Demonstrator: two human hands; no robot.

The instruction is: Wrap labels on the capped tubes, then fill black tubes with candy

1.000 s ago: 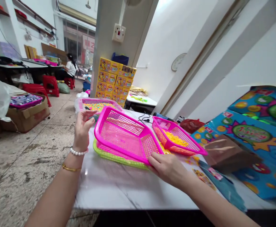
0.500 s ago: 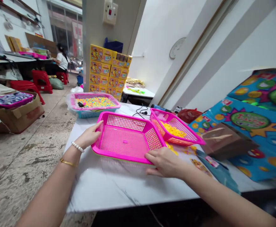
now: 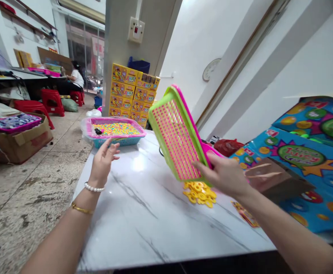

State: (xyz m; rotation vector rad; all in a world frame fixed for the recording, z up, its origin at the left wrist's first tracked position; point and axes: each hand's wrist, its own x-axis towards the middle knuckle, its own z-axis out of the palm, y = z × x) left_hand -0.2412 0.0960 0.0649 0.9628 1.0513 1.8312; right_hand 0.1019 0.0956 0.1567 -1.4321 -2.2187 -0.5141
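The right hand is closed on the lower corner of the nested baskets, thumb on the near side and fingers wrapped behind the rim. The left hand is open with fingers spread; it hangs in the air above the marble table and touches nothing.

In the head view, the baskets, a pink one seated inside a green one, are no longer flat on the table as they were half a second ago. They now stand tipped up on edge in the air, with the mesh underside facing the camera. Both hands were at the pink rim then. Now the right hand alone carries the pair, and the left has let go and drawn back toward the tray of coloured beads at the far edge.

With the baskets lifted, a small heap of yellow rings lies bare on the table, just below the right hand. Printed blue boxes stand to the right.
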